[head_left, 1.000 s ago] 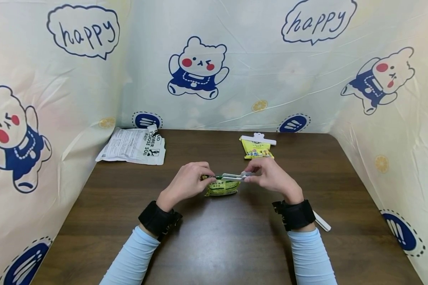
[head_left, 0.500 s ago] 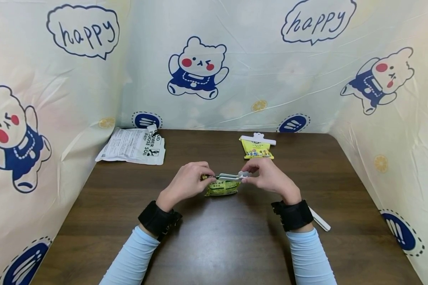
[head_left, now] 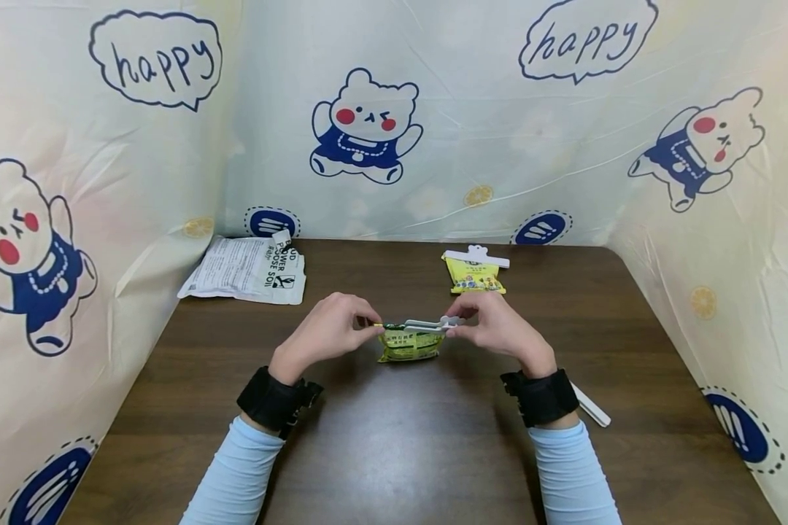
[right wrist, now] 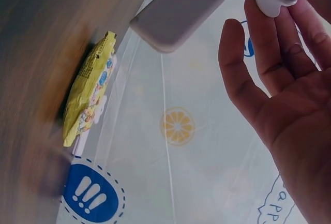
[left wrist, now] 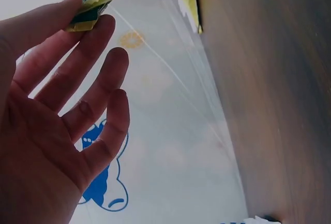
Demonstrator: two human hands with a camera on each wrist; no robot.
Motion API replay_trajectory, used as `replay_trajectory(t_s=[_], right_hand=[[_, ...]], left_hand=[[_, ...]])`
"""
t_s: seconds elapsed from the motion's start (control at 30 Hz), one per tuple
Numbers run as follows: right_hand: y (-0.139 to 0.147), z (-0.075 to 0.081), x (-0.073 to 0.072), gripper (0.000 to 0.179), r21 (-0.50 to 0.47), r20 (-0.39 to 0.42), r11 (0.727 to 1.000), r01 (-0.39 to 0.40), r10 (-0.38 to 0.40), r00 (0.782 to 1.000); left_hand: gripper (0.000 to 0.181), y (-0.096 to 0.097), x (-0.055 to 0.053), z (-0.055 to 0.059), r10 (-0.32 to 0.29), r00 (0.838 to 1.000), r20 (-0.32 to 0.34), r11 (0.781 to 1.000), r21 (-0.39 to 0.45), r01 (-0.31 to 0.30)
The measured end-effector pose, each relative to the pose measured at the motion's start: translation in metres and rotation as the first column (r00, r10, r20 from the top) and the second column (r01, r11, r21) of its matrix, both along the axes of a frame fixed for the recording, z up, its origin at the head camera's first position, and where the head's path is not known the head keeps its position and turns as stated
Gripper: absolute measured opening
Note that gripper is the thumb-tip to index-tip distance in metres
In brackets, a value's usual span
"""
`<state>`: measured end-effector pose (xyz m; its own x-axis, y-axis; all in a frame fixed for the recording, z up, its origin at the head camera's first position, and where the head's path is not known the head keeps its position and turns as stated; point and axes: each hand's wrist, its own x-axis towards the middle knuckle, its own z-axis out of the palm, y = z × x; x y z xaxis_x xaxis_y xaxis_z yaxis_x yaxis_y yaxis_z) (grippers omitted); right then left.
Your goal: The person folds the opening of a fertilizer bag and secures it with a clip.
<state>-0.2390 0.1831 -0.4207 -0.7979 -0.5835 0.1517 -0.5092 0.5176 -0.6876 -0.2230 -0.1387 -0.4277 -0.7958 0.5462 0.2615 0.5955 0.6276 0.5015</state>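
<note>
My left hand [head_left: 328,328] is pinching the upper left corner of a green packet [head_left: 408,348] between thumb and fingertips, the packet standing between my two hands; my right hand [head_left: 499,328] is gripping a pale clip [head_left: 427,327] by its handle end. The hands are working apart, each occupied. I am presumably holding the corner to keep the packet's top edge upright and taut, and gripping the handle so that the clip's long bars are lying along that edge; whether they are straddling it I cannot tell. Just beyond my right hand a yellow packet [head_left: 471,278] is lying with a white clip [head_left: 476,257] across its far end; nearer me, a white bar [head_left: 592,406] is showing from behind my right wristband [head_left: 541,397]. Beyond my left hand, farther left, a white printed bag [head_left: 246,270] is resting on the table [head_left: 394,459], probably leaving working room. The left wrist view is revealing what the head view is hiding: my last two fingers are extending clear of the packet. The right wrist view is exposing the pale clip's broad face but omitting the green packet.
</note>
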Motion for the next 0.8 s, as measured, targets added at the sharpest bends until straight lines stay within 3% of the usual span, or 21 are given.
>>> replay_trajectory(t_s=[0.8], right_hand=[[-0.009,-0.003,0.001,0.011,-0.053,-0.09,0.998,-0.041,0.036,0.995]], left_hand=[[0.006,0.012,0.001,-0.006,-0.051,0.998,-0.036,0.998,0.039,0.053]])
